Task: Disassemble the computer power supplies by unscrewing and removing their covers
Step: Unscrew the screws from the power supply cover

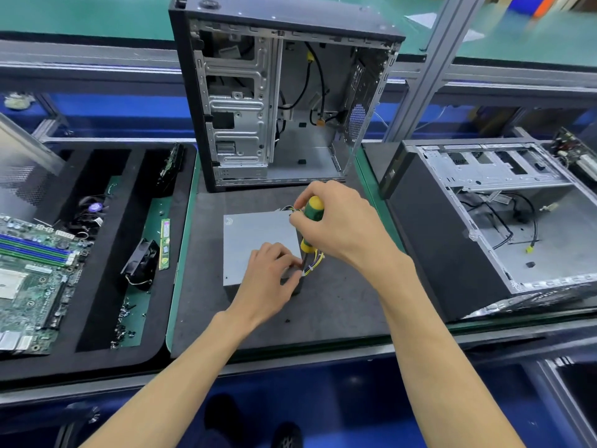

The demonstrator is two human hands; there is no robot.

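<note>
Right grip: right hand (336,221) was clenched round the handle of the screwdriver (311,221), which stood near upright at the right edge of the PSU (258,234).
Left grip: left hand (271,273) rested on the PSU's near right corner, fingertips pinched by the screwdriver tip; what they pinched could not be made out.
Screw: hidden under the fingers; could not tell whether the tip was seated.
PSU location: flat on the dark mat (323,305) at the centre of the surface, cover on, wires (315,258) trailing from its right side beside the shaft.
Step (judged): undoing a cover screw at the right edge.
Risk 1: the tip could cam out and slip onto the left fingertips, because they lay just beside it.
Risk 2: a freed screw could roll off the mat or drop among the wires.
Risk 3: the shaft could snag the wires, because it stood against the bundle.
Tray (97,344): left of the mat; held a motherboard (32,273), a fan (142,263), a RAM stick (165,244) and loose screws (122,324).
Upright case (284,101): behind the PSU, open, mostly stripped, a few cables inside.
Lying case (504,227): right of the mat, open, cables inside.
</note>
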